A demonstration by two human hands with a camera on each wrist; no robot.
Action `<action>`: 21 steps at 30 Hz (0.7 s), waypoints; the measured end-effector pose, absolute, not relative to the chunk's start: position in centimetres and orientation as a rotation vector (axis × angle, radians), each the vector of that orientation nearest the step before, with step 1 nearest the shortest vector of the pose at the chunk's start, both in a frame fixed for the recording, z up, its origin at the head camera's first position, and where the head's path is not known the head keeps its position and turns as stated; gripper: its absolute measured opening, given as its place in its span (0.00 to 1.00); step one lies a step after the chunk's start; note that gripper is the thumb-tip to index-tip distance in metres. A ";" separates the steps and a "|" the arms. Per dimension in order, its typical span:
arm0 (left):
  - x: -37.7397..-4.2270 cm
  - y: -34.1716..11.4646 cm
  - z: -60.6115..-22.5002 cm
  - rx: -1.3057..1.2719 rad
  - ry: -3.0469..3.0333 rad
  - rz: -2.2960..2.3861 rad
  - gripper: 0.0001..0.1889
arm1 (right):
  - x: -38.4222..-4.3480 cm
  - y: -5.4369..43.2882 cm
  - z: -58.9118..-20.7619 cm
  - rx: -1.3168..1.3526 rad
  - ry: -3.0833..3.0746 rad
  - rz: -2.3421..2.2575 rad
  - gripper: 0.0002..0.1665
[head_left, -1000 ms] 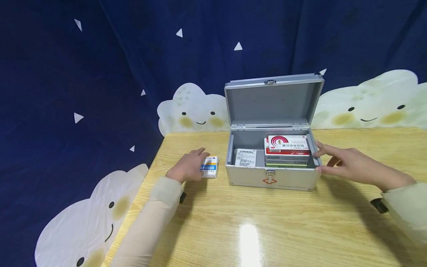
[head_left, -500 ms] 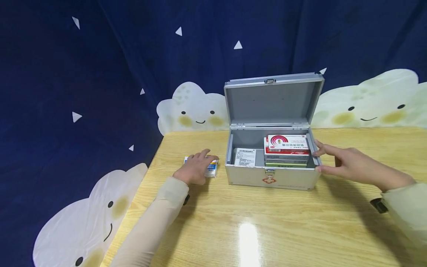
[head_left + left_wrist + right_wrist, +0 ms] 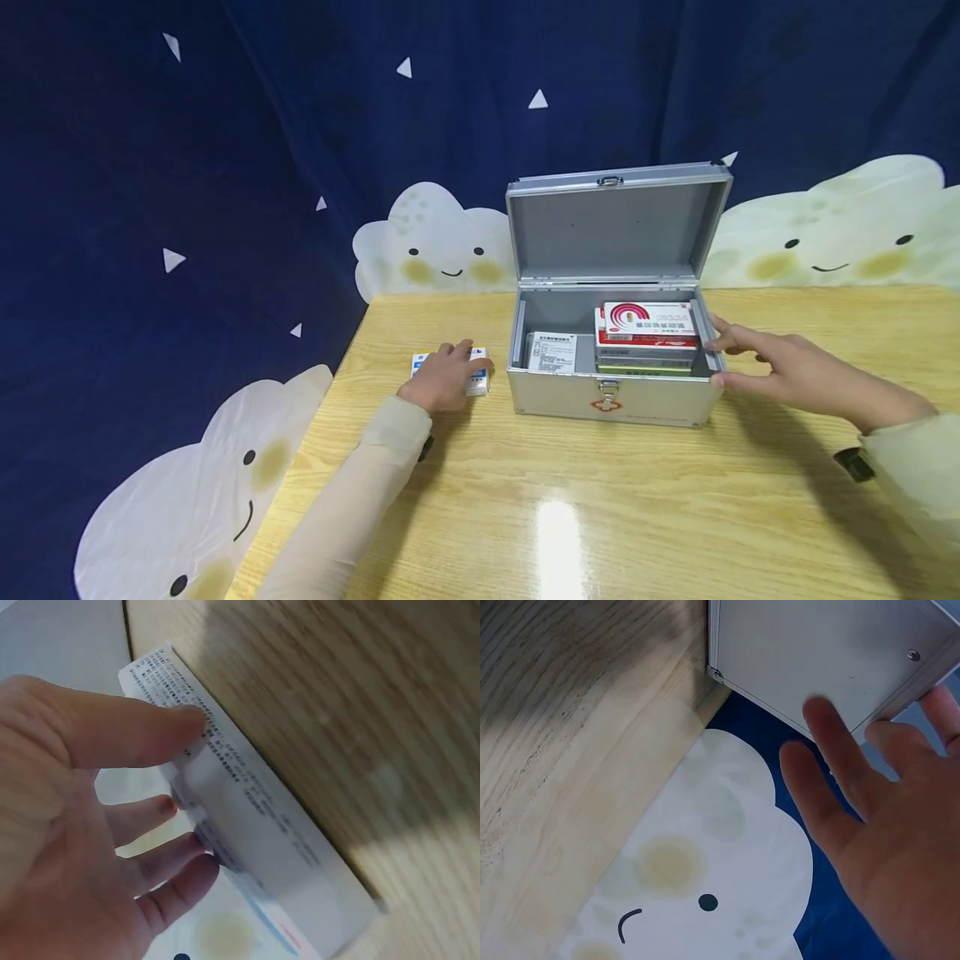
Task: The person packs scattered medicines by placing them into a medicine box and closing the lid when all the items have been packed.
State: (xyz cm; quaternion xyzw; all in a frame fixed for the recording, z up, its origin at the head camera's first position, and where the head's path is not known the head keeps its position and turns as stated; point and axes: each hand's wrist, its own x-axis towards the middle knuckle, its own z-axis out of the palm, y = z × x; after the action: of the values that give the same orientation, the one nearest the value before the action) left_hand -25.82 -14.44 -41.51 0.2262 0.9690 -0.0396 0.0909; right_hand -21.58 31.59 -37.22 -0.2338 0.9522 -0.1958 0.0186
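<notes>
On the table, a flat white medicine box [image 3: 477, 383] with a blue band lies left of the metal case. Over it is my left hand [image 3: 442, 379], fingers spread and loosely bent, the thumb near the box's right end. In the left wrist view, the thumb overlaps the printed side of the box [image 3: 277, 847] and the other fingertips sit along its edge. The silver first-aid case [image 3: 555, 396] stands with its lid raised. My right hand [image 3: 787, 375] holds the case's right rim near the front corner; in the right wrist view, some fingers hook over the edge.
Inside the case, a stack of medicine boxes [image 3: 648, 321] fills the right side, and a white box [image 3: 551, 352] lies at the left. The open lid [image 3: 618, 225] rises at the back. Behind the wooden table [image 3: 637, 500] hangs a blue curtain [image 3: 450, 100] with clouds.
My left hand has moved right and slightly away across the medicine box, uncovering its left part. The right hand stays at the case's rim.
</notes>
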 end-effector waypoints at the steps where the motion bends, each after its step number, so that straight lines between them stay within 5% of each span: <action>1: -25.9 -14.3 -41.5 0.670 2.884 -0.132 0.33 | -21.6 31.6 -37.2 -0.716 2.950 -0.609 0.35; 9: -26.2 -13.8 -41.2 0.608 2.881 -0.179 0.28 | -21.4 31.8 -37.2 -0.746 2.968 -0.639 0.27; 21: -26.3 -13.6 -41.3 0.528 2.912 -0.146 0.26 | -21.5 31.5 -37.3 -0.702 2.940 -0.661 0.36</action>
State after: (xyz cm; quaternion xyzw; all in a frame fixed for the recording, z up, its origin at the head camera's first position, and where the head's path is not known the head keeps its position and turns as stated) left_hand -26.25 -13.59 -41.31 0.1773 0.9789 -0.0492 0.0889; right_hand -21.54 31.54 -37.25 -0.2269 0.9499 -0.2136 0.0239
